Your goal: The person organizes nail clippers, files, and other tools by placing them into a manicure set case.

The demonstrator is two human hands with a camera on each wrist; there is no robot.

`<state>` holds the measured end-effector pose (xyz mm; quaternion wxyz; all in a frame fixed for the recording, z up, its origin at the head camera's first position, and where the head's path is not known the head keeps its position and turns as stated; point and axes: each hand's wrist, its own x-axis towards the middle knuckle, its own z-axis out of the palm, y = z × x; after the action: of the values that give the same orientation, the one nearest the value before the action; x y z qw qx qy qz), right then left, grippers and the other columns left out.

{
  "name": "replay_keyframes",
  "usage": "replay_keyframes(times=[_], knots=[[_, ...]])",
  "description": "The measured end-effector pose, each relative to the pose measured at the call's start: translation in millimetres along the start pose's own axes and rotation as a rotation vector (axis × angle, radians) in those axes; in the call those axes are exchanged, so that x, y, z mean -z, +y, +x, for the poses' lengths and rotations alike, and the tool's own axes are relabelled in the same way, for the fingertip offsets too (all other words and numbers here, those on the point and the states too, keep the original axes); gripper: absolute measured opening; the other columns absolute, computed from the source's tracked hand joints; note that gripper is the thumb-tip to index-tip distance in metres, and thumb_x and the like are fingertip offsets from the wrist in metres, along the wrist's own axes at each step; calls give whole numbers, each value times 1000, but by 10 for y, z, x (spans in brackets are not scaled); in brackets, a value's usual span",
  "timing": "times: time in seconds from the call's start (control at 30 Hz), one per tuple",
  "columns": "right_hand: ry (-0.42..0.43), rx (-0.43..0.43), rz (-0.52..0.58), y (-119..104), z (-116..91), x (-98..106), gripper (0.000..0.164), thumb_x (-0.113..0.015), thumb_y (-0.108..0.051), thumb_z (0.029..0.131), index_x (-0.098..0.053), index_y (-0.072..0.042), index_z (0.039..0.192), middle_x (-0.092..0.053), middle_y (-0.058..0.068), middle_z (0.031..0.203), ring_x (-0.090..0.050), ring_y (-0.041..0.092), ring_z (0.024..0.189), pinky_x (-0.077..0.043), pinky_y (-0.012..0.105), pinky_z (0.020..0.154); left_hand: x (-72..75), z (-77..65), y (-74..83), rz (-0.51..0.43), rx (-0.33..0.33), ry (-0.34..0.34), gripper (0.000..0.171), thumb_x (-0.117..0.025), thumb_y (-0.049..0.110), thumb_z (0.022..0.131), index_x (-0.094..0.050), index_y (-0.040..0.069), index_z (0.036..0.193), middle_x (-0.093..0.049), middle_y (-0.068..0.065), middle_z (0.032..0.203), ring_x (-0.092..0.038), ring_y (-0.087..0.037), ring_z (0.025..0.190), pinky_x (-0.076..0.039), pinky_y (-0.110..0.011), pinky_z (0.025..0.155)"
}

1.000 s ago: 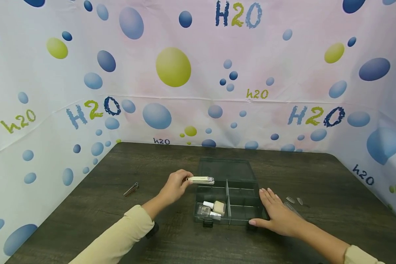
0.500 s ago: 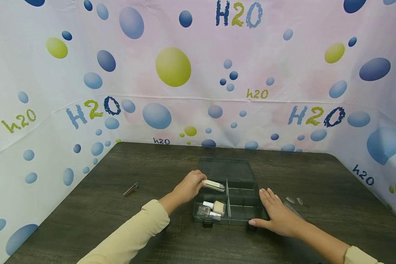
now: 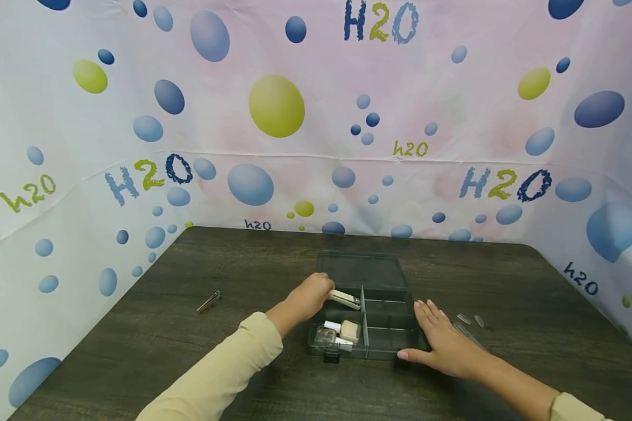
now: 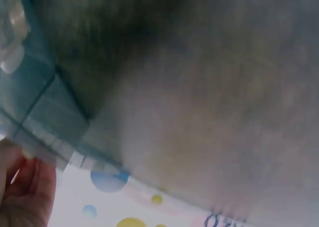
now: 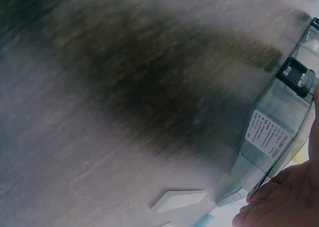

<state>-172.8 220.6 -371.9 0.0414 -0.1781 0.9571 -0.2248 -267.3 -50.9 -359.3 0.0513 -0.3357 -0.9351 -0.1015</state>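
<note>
A cream nail clipper (image 3: 346,299) with a metal end is pinched in my left hand (image 3: 306,295), its tip low over the back left compartment of a clear dark divided box (image 3: 381,354). A bottle of cream nail polish (image 3: 350,331) and a clear jar or bottle with greyish contents (image 3: 326,335) lie in the front left compartment, beside a small white tube (image 3: 343,343). My right hand (image 3: 445,345) rests against the box's right side, fingers straight, thumb at the front corner. The left wrist view shows the left hand (image 4: 30,197) only at its edge.
The box's lid (image 3: 362,270) is folded back behind it. To the left lies a metal nail clipper (image 3: 209,302). Several small clear pieces (image 3: 464,318) lie right of the right hand. A printed fabric screen (image 3: 316,193) encloses the dark wooden table (image 3: 263,257).
My left hand has moved right and slightly down with the cream nail clipper, from beside the box to over its back left compartment. The right hand has stayed in place.
</note>
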Motion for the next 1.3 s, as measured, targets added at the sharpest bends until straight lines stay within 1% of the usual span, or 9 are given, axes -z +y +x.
replay_keyframes(times=[0.2, 0.3, 0.4, 0.53, 0.63, 0.77, 0.93, 1.1, 1.3], knots=[[4, 5, -9, 7, -1, 1, 107, -62, -60, 77, -18, 12, 143, -15, 32, 149, -9, 50, 137, -11, 65, 108, 32, 83, 58, 236, 20, -127, 9, -65, 10, 86, -68, 8, 78, -64, -4, 81, -62, -17, 79, -52, -24, 66], [4, 8, -9, 3, -1, 0, 107, -62, -60, 78, -18, 12, 143, -15, 33, 149, -9, 50, 137, -11, 65, 108, 33, 107, 91, 330, 26, -190, 10, -65, 8, 86, -67, 10, 76, -66, -2, 81, -62, -15, 77, -53, -24, 66], [4, 11, -6, 0, -2, -8, 106, -62, -60, 78, -18, 12, 143, -15, 32, 149, -9, 50, 138, -11, 65, 108, 16, 126, 112, 403, 17, -222, 13, -63, 6, 87, -66, 12, 75, -66, -1, 80, -62, -14, 76, -53, -24, 65], [8, 11, -10, -2, 0, -17, 106, -62, -60, 78, -18, 12, 143, -15, 32, 149, -10, 50, 138, -12, 65, 108, 10, 134, 117, 431, 17, -229, 16, -62, 4, 87, -65, 13, 74, -66, -1, 80, -63, -14, 76, -53, -24, 65], [10, 9, -14, -1, 2, -19, 106, -61, -60, 78, -19, 12, 143, -16, 32, 149, -10, 50, 138, -12, 65, 108, 19, 127, 97, 358, 36, -209, 16, -60, 4, 89, -66, 11, 76, -66, -2, 82, -62, -14, 77, -52, -24, 64], [12, 6, -12, 4, 5, -13, 107, -62, -61, 77, -19, 12, 143, -16, 32, 149, -10, 50, 138, -12, 65, 108, 68, 80, 59, 196, 35, -140, 10, -61, 6, 89, -70, 8, 90, -66, -4, 92, -62, -17, 87, -53, -25, 70], [15, 4, -10, 6, 1, -10, 106, -62, -60, 77, -19, 12, 143, -16, 32, 149, -10, 50, 138, -12, 65, 108, 159, -24, 25, 64, -25, -6, 23, -65, 12, 86, -67, 4, 108, -64, -8, 106, -60, -21, 101, -53, -30, 83], [17, 6, -12, 3, -1, -12, 106, -62, -59, 77, -19, 12, 143, -17, 32, 149, -11, 50, 137, -12, 65, 108, 237, -132, -33, -23, -61, 207, 28, -68, 14, 84, -65, 1, 109, -63, -10, 105, -60, -24, 98, -52, -35, 83], [16, 3, -15, -7, 2, -6, 106, -62, -60, 77, -20, 12, 143, -17, 32, 149, -11, 50, 137, -12, 65, 108, 333, -266, -159, -86, -32, 442, 29, -72, 15, 81, -66, 0, 106, -63, -11, 104, -58, -26, 100, -51, -38, 85]])
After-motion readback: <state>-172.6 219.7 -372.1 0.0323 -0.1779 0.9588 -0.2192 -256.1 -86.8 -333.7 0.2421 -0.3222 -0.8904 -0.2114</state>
